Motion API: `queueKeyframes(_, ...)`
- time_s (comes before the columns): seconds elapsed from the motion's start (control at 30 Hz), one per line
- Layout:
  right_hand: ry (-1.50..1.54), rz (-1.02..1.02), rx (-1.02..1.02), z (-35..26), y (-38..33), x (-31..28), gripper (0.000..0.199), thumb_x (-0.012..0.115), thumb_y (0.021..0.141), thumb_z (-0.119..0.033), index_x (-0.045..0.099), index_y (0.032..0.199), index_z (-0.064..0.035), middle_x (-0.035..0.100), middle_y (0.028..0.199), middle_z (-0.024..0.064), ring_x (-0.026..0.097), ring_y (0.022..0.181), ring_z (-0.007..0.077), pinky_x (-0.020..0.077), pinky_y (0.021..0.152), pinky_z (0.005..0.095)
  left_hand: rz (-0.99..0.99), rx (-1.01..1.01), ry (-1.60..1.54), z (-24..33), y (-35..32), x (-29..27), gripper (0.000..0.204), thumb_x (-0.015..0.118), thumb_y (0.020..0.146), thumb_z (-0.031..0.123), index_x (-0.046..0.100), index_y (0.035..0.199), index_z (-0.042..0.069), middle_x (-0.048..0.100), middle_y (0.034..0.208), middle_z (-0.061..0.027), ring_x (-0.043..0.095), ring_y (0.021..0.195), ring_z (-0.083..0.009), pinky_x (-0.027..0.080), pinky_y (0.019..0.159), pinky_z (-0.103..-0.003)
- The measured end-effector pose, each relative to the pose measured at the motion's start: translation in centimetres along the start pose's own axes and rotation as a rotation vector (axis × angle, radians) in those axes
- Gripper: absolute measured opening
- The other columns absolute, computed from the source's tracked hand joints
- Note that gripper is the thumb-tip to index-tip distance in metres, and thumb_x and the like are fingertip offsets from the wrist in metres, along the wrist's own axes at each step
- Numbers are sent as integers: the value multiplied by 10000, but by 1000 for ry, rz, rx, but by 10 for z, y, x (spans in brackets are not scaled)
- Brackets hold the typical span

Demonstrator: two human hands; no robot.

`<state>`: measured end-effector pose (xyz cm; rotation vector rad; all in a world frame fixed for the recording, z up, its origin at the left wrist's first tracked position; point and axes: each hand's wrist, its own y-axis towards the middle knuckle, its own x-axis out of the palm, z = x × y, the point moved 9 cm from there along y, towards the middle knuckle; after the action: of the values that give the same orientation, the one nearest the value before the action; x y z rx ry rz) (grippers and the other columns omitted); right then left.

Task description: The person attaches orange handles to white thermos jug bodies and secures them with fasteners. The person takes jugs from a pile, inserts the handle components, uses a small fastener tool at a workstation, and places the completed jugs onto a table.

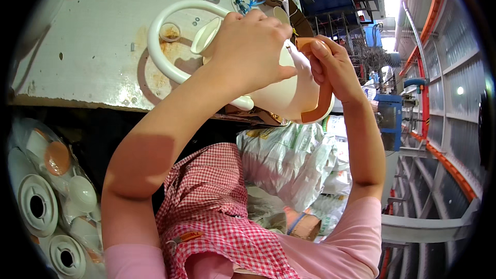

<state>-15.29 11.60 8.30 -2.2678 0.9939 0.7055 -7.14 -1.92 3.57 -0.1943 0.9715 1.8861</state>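
The fingers (268, 26) of the left hand (250, 51) are curled and pressed together over the top of a cream plastic jug (281, 95), which is gripped from above, close in front of the head camera and over the near edge of a stained white table (77, 57). An orange handle piece (323, 98) is pinched at its upper end between thumb and fingertips of the right hand (333, 67); it is held against the jug's side at about three o'clock from the left hand. Its long axis runs from twelve to six o'clock, curving in toward the jug's base. The right hand is the nearer one to the handle. A white ring (165, 46) lies on the table at nine o'clock from the jug. Whether the handle's lower end is seated cannot be told.
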Motion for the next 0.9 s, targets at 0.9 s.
queueKeyframes(0.9, 49, -58, 216, 6, 2, 10, 372, 579, 1031, -395, 634, 1033, -27, 424, 605, -48, 369, 484, 36, 328, 445, 216, -20, 13, 5, -1, -1, 7, 541, 783, 728, 479, 698, 1125, 122, 693, 1093, -11, 593, 1131, -196, 432, 969, -406)
